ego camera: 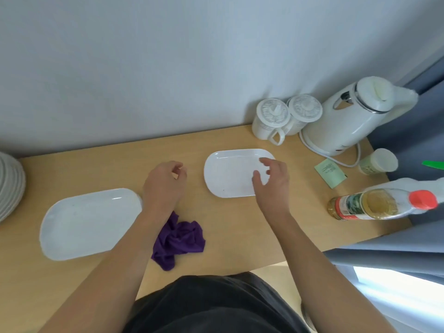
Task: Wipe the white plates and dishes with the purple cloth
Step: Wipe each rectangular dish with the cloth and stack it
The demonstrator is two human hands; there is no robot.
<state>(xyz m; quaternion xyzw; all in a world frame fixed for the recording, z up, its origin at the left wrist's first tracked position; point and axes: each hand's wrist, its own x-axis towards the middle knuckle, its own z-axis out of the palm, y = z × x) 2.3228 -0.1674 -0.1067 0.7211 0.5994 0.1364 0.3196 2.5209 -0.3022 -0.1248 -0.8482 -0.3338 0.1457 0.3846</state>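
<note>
My left hand (165, 181) hung over the bare table (240, 224) with its fingers loosely curled and nothing in them, while my right hand (271, 179) was spread, fingers bent and relaxed, above the right end of the far white plate (228, 174); I could not tell whether the fingertips touched it. The purple cloth (179, 239) lay crumpled on the table near its front edge, between my arms, one corner hidden under my left forearm. That forearm also covered the right end of the near white plate (89, 223). So I counted two oblong plates lying flat, well apart, plus a stack of plates (10, 186) cut off at the left edge, too many and too cropped to count. At the back right stood two lidded mugs (271, 121), touching each other, just beside one white kettle (348, 118) with its cord looping forward. In front of the kettle lay one green sachet (330, 171) and beside it one paper cup (377, 162). One bottle (382, 204) with a red cap stood at the table's right edge, its label too blurred to read.
</note>
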